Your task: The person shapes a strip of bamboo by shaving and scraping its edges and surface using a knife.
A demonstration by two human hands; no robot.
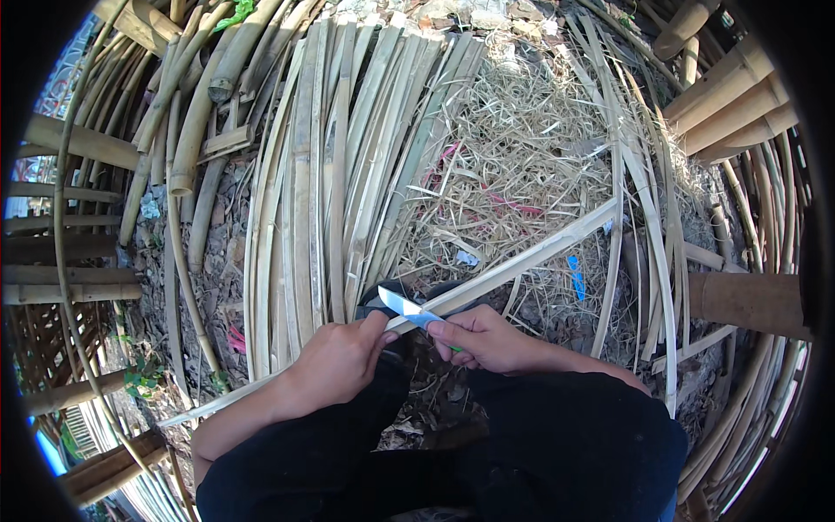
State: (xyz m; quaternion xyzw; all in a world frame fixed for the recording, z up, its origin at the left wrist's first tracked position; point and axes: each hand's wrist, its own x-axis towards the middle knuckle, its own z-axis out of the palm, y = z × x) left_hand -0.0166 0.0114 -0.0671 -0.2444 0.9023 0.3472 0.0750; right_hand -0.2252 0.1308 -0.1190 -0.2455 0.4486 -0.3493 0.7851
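A long split bamboo strip [531, 254] slants across in front of me, from the upper right down past my knees to the lower left. My left hand [346, 358] is closed around it near its middle. In my right hand [491, 341] is a knife [402, 304], its bright blade pointing up and left. The blade lies across the strip, just right of my left fingers; whether it cuts in, I cannot tell. Most of the knife's handle is hidden in my fist, with a bit of green showing.
A row of split bamboo strips [326, 174] lies ahead to the left. Beside it spreads a heap of pale shavings [522, 148]. Bamboo poles [187, 148] are stacked at the far left, thick posts [731, 96] at the right. A blue scrap [577, 277] lies near the strip.
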